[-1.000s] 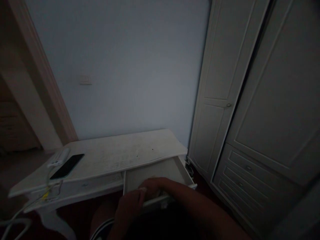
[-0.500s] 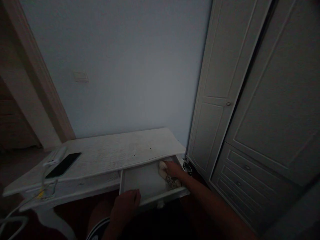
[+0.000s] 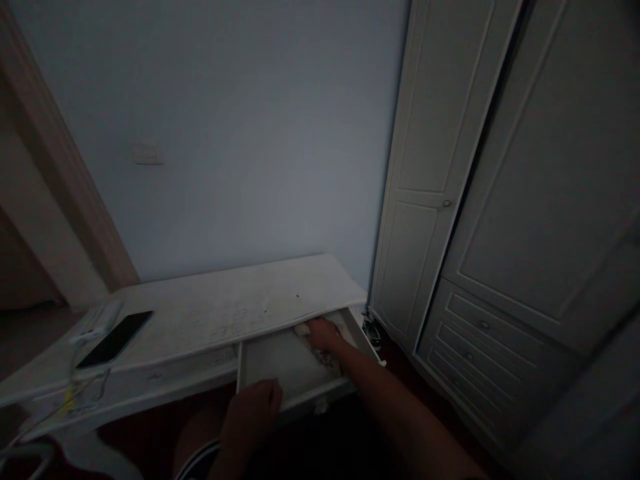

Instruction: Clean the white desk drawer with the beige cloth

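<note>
A pulled-out white drawer juts from the desk. Inside it, my right hand is closed over a light, dark-patterned cloth and presses it to the drawer bottom towards the back. Part of the cloth is hidden under my fingers. My left hand is closed around the left end of the drawer's front panel; its fingertips are partly out of sight.
On the desk's left end lie a black phone and a white power strip with cables. A wardrobe stands to the right. Dark items sit between desk and wardrobe. A light switch is on the wall.
My right hand has slid the cloth left and slightly back inside the drawer. My left hand has stayed at the drawer front. The view has shifted a little.
</note>
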The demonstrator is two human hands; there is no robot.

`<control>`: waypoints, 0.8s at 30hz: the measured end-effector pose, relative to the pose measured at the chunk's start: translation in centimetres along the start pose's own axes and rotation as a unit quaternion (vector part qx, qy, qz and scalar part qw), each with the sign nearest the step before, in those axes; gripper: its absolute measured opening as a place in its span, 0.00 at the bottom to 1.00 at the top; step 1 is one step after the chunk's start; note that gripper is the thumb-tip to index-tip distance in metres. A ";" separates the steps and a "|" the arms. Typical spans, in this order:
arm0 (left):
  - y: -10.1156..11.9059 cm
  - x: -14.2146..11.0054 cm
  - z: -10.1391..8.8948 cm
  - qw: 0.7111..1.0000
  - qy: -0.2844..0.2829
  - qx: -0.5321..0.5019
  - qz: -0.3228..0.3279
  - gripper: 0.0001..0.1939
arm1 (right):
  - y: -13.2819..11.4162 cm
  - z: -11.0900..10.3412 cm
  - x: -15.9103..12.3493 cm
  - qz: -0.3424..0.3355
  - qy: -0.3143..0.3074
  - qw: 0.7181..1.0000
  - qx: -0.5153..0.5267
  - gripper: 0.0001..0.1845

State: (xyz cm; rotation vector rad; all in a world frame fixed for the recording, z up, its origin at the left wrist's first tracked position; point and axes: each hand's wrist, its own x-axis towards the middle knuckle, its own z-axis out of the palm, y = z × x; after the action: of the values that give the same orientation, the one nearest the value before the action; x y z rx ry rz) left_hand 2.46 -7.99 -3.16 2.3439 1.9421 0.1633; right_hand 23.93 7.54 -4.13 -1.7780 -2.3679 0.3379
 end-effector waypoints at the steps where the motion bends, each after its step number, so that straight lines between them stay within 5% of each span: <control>1: 0.0 0.0 0.2 1.000 0.003 -0.004 0.000 0.23 | -0.7 0.2 0.0 -0.019 -0.002 1.000 -0.001 0.26; 8: 0.1 -0.1 0.2 1.000 0.004 -0.010 0.013 0.17 | -7.3 2.3 0.6 -0.142 -0.043 0.989 -0.005 0.28; 13: 0.2 0.0 0.2 1.000 0.015 -0.010 0.005 0.23 | -11.5 4.0 0.9 -0.203 -0.096 0.974 0.010 0.28; 17: -0.1 0.1 0.8 0.999 0.031 -0.021 0.007 0.26 | -12.1 4.6 0.7 -0.236 -0.154 0.959 0.025 0.24; 22: -1.2 0.2 1.9 0.988 0.123 -0.091 0.002 0.25 | -11.4 4.5 -0.4 -0.363 -0.267 0.888 0.092 0.10; 24: -1.6 0.3 2.0 0.986 0.133 -0.102 -0.016 0.24 | -10.9 3.6 -1.4 -0.369 -0.268 0.884 0.100 0.09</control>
State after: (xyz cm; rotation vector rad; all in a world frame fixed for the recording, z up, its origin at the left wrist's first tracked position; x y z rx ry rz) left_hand 1.21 -7.38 -5.39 2.2520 1.9609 0.6706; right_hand 13.30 2.99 -4.60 -0.6309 -2.9987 0.9946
